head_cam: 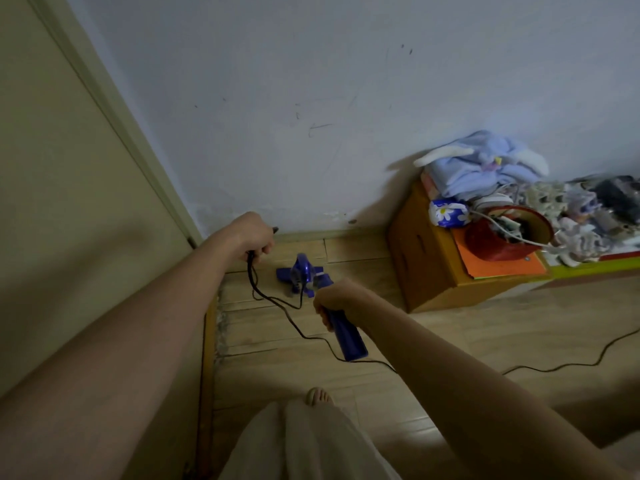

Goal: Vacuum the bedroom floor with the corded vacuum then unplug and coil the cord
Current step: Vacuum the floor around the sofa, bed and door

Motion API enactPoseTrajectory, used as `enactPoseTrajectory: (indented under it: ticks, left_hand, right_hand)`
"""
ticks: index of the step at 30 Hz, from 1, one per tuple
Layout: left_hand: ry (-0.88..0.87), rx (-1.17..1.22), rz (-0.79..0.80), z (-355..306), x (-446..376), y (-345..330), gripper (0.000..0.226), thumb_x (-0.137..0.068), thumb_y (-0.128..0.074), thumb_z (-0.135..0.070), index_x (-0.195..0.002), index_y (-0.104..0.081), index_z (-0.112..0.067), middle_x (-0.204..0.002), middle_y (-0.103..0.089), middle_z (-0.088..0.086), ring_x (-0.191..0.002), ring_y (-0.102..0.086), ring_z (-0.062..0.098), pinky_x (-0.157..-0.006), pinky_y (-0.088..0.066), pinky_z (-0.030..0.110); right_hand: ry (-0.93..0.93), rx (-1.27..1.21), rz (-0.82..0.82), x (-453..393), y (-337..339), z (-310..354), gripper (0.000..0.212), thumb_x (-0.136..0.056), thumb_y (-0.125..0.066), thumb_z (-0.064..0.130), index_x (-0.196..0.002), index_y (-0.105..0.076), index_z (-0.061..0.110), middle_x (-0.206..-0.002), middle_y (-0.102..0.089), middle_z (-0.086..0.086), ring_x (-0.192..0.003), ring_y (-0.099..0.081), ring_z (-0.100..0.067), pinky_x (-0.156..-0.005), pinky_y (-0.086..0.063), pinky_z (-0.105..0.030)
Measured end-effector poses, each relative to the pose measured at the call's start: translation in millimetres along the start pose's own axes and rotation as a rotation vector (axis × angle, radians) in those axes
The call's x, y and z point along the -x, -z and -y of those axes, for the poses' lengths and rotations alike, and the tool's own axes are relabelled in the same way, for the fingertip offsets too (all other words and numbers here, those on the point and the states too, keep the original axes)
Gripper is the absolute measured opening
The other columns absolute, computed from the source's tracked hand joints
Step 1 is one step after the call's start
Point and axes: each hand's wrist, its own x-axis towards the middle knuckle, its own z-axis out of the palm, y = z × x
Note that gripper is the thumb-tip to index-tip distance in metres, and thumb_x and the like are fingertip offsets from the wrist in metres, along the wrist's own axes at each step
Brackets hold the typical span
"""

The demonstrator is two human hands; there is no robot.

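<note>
A blue stick vacuum (304, 275) stands on the wooden floor near the wall, its head close to the skirting board. My right hand (337, 299) grips its blue handle (346, 336). My left hand (254, 235) holds a gathered bunch of the black cord (277, 301) up beside the door. From that hand the cord hangs down, runs past the handle and trails off across the floor to the right (571, 363).
A beige door (69, 202) fills the left side, its frame meeting the white wall. An orange-brown wooden cabinet (429, 271) stands at the right, piled with folded clothes, a red bowl and small items. My foot (318, 396) shows below on the wooden floor (450, 341).
</note>
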Motion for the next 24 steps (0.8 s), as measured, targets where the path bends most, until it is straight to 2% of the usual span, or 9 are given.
enactPoseTrajectory:
  ticks: [4,6,12,14,17,21,24]
  left_hand:
    - [-0.033,-0.034,0.017,15.6,21.3,2.7,0.024,-0.097,-0.042,-0.003,-0.078,-0.057,0.0,-0.064,-0.049,0.009,-0.049,-0.038,0.015,-0.043,-0.036,0.024]
    - [-0.049,-0.062,0.013,19.8,28.2,3.6,0.028,-0.097,-0.043,-0.003,-0.072,-0.054,-0.002,-0.062,-0.048,0.008,-0.048,-0.039,0.015,-0.037,-0.036,0.02]
    - [-0.071,-0.028,0.02,20.4,33.2,-1.3,0.025,-0.097,-0.044,-0.003,-0.074,-0.055,-0.001,-0.066,-0.05,0.009,-0.05,-0.038,0.016,-0.049,-0.039,0.026]
    - [-0.084,-0.037,0.021,17.2,34.1,-2.5,0.023,-0.097,-0.043,-0.004,-0.078,-0.057,0.0,-0.066,-0.05,0.009,-0.05,-0.04,0.016,-0.049,-0.04,0.026]
    - [-0.083,-0.038,0.019,14.9,30.9,-0.1,0.021,-0.097,-0.041,-0.002,-0.088,-0.06,0.002,-0.065,-0.05,0.009,-0.049,-0.042,0.019,-0.046,-0.037,0.025]
    - [0.001,-0.014,-0.024,16.9,13.0,8.0,0.029,-0.094,-0.049,-0.001,-0.066,-0.056,0.0,-0.065,-0.051,0.013,-0.051,-0.042,0.022,-0.05,-0.039,0.028]
    - [0.039,0.019,-0.057,16.0,2.0,13.8,0.029,-0.093,-0.051,-0.001,-0.064,-0.053,-0.002,-0.065,-0.05,0.013,-0.051,-0.041,0.022,-0.051,-0.039,0.029]
  right_hand:
    - [-0.009,0.047,0.001,21.5,-15.8,-16.8,0.029,-0.088,-0.06,0.004,-0.115,-0.052,0.001,-0.085,-0.057,-0.008,-0.063,-0.055,-0.014,-0.054,-0.047,-0.023]
    - [-0.003,0.051,-0.008,27.4,-18.4,-23.5,0.022,-0.088,-0.059,0.004,-0.109,-0.053,0.002,-0.082,-0.057,-0.008,-0.062,-0.054,-0.014,-0.052,-0.046,-0.023]
    - [-0.004,0.021,-0.086,26.4,-17.0,-34.4,0.017,-0.088,-0.059,0.004,-0.103,-0.053,0.003,-0.08,-0.059,-0.007,-0.062,-0.056,-0.014,-0.056,-0.049,-0.024]
    - [0.005,0.004,-0.112,21.4,-19.4,-35.4,0.015,-0.088,-0.059,0.004,-0.101,-0.052,0.004,-0.078,-0.058,-0.007,-0.06,-0.055,-0.013,-0.055,-0.048,-0.023]
    - [0.014,-0.009,-0.132,12.0,-19.2,-32.5,0.024,-0.089,-0.06,0.005,-0.111,-0.05,0.002,-0.078,-0.057,-0.007,-0.06,-0.054,-0.013,-0.051,-0.047,-0.023]
    - [0.037,-0.021,-0.129,-6.0,-13.9,-13.9,0.031,-0.088,-0.06,0.005,-0.117,-0.047,0.0,-0.08,-0.058,-0.008,-0.063,-0.056,-0.015,-0.058,-0.051,-0.025]
    - [0.057,-0.028,-0.128,-20.6,-9.8,4.4,0.025,-0.087,-0.06,0.005,-0.11,-0.049,0.002,-0.082,-0.059,-0.009,-0.066,-0.057,-0.017,-0.068,-0.053,-0.028]
